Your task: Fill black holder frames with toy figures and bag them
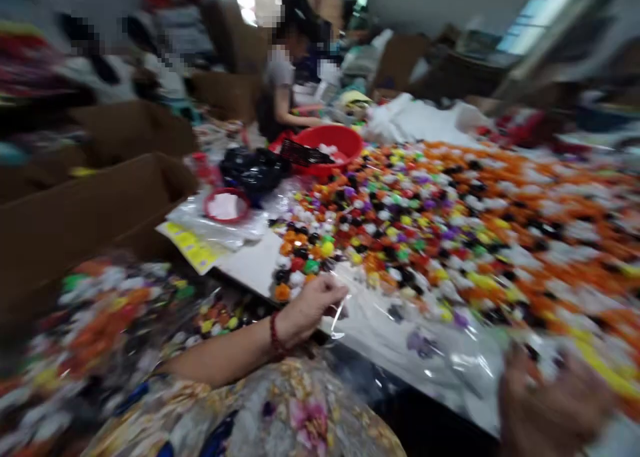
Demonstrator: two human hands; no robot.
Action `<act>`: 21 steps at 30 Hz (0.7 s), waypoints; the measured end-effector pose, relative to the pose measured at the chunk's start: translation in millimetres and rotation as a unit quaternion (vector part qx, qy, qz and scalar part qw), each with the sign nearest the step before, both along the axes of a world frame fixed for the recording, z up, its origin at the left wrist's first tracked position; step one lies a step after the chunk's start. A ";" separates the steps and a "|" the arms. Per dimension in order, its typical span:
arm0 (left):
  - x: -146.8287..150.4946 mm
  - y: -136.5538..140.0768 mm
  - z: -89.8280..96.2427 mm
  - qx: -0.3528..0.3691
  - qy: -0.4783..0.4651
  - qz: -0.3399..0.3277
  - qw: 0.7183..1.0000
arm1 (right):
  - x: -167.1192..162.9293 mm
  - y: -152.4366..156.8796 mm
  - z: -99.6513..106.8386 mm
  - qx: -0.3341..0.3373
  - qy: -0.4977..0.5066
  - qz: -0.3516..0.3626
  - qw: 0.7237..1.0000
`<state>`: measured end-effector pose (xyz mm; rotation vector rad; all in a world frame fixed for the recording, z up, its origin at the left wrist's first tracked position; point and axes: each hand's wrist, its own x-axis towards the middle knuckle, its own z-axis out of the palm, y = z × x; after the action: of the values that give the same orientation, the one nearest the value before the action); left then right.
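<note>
My left hand point(311, 305), with a dark red bead bracelet at the wrist, is closed at the near edge of the white table point(250, 263). Its fingers pinch the edge of a clear plastic bag point(339, 318), which stretches to the right over the tabletop. A purple piece point(423, 342) shows through or beside the plastic; I cannot tell which. My right hand point(555, 397) is at the lower right, by the heap of small colourful pieces point(410, 237). Motion smears its fingers, and small dark and white pieces appear near them.
A red basin point(330, 137) and a black plastic bag point(253, 170) stand at the table's far left. Nearer are a small red dish point(227, 205) and a yellow label sheet point(193, 245). Large cardboard boxes point(95, 210) line the left. A co-worker point(280, 87) sits beyond.
</note>
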<state>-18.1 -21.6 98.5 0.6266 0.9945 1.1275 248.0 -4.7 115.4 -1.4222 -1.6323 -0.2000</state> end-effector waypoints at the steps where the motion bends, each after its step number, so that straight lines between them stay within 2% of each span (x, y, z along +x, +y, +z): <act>1: 0.7 0.5 -0.9 -0.001 0.003 -0.013 1.000 | 11.6 -17.1 1.0 0.004 -0.009 -0.033 0.999; 2: 2.5 0.4 -1.7 -0.002 0.008 -0.031 0.999 | 12.8 -32.7 0.0 -0.010 -0.011 -0.034 0.999; 4: 8.6 -2.9 -2.2 0.005 0.021 -0.065 0.998 | -7.9 -55.3 -6.2 -0.099 0.009 0.051 0.994; 6: 15.5 -9.3 -0.9 0.028 0.035 -0.102 0.994 | -42.6 -66.4 -14.4 -0.241 0.055 0.179 0.952; 7: 18.5 -12.7 0.1 0.042 0.041 -0.124 0.991 | -58.9 -69.0 -18.1 -0.292 0.077 0.207 0.931; 9: 22.4 -18.2 2.6 0.065 0.060 -0.173 0.981 | -81.7 -70.8 -24.1 -0.352 0.117 0.224 0.901; 11: 23.4 -20.7 4.7 0.084 0.093 -0.208 0.970 | -88.4 -69.8 -28.8 -0.375 0.165 0.229 0.883; 13: 22.1 -20.0 6.2 0.110 0.139 -0.208 0.962 | -82.9 -67.5 -33.1 -0.401 0.224 0.238 0.855; 16: 17.7 -15.4 8.1 0.144 0.234 -0.188 0.943 | -65.4 -64.8 -38.6 -0.453 0.321 0.237 0.797; 18: 14.5 -12.5 9.8 0.147 0.334 -0.189 0.912 | -53.8 -63.2 -39.9 -0.463 0.399 0.213 0.762; 19: 13.0 -11.6 10.9 0.148 0.396 -0.202 0.883 | -48.5 -62.0 -39.0 -0.453 0.440 0.189 0.752; 21: 10.3 -11.3 13.6 0.159 0.521 -0.245 0.802 | -39.9 -58.6 -33.9 -0.410 0.516 0.126 0.741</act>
<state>-7.8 -32.9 112.2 1.7842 1.4296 0.4065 208.1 -63.3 81.5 -1.4237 -0.8837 1.4014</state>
